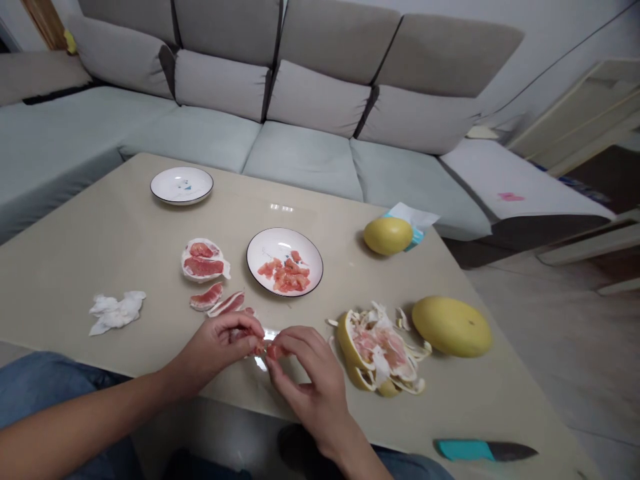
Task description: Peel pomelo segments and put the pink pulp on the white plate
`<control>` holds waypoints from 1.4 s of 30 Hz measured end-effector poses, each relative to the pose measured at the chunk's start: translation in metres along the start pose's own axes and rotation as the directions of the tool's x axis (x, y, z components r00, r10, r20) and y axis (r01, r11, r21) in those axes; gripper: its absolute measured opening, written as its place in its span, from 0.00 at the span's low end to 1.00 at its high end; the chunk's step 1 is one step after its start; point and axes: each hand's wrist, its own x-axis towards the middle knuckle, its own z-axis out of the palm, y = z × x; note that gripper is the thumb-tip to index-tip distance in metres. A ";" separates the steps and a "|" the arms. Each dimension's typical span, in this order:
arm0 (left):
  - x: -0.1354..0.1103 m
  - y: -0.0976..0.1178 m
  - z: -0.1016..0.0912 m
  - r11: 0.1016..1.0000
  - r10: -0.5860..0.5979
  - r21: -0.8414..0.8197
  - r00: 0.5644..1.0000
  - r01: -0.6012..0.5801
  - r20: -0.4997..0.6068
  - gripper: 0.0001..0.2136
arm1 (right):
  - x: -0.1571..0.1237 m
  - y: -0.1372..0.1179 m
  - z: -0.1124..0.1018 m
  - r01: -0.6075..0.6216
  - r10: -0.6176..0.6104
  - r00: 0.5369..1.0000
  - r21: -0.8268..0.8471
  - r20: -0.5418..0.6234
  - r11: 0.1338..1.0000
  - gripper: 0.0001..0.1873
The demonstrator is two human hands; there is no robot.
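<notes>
Both my hands meet over the table's near edge, pinching one small pink pomelo segment [273, 350] between their fingertips. My left hand [223, 345] grips its left end, my right hand [307, 373] its right end. Just beyond my left hand lie peeled pink segments [219, 300] and a bigger membrane-wrapped chunk [203, 261]. A white plate [260, 248] holds several pieces of pink flesh [286, 275]. To the right of my right hand sits a heap of yellow peel and white pith [381, 353].
Two whole yellow pomelos [451, 326] [387, 235] rest on the beige table [115, 233], the far one beside a tissue pack [414, 220]. A teal-handled knife [485, 451] lies at the near right edge. An empty plate [182, 185] and crumpled tissue [117, 311] lie left. A grey sofa [300, 147] stands behind.
</notes>
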 end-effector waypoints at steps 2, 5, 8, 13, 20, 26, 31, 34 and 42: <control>-0.001 0.002 0.000 1.000 -0.019 -0.021 1.000 0.019 0.019 0.05 | 0.003 -0.001 -0.002 -0.113 0.114 0.993 0.126 0.000 0.986 0.04; -0.001 0.001 0.000 0.993 -0.060 -0.094 0.996 0.066 0.064 0.07 | 0.005 0.001 -0.004 -0.291 0.279 0.957 0.348 0.086 0.891 0.02; 0.000 -0.002 -0.001 0.979 -0.100 -0.168 0.989 0.118 0.112 0.08 | 0.004 0.007 -0.003 -0.381 0.353 0.923 0.497 0.154 0.780 0.08; -0.003 -0.010 0.000 0.961 -0.171 -0.184 0.964 0.208 0.202 0.12 | -0.001 0.008 0.006 -0.360 0.356 0.926 0.573 0.125 0.737 0.11; -0.011 -0.003 0.004 0.955 0.166 0.247 0.986 -0.162 0.002 0.10 | -0.007 0.004 0.020 -0.374 0.410 0.909 0.594 0.082 0.712 0.10; -0.012 0.008 0.003 0.807 0.286 0.519 0.955 -0.281 0.073 0.06 | -0.004 0.003 0.011 -0.358 0.346 0.930 0.524 0.126 0.773 0.11; -0.012 0.010 0.004 0.708 0.376 0.600 0.918 -0.372 0.125 0.08 | -0.002 0.001 0.005 -0.309 0.293 0.950 0.436 0.106 0.845 0.07; -0.012 0.010 0.004 0.712 0.368 0.603 0.923 -0.360 0.117 0.09 | -0.003 0.000 0.004 -0.298 0.284 0.954 0.435 0.099 0.849 0.07; -0.012 0.006 0.001 0.586 0.493 0.644 0.847 -0.491 0.198 0.08 | 0.001 -0.007 -0.009 -0.151 0.147 0.988 0.239 0.038 0.959 0.10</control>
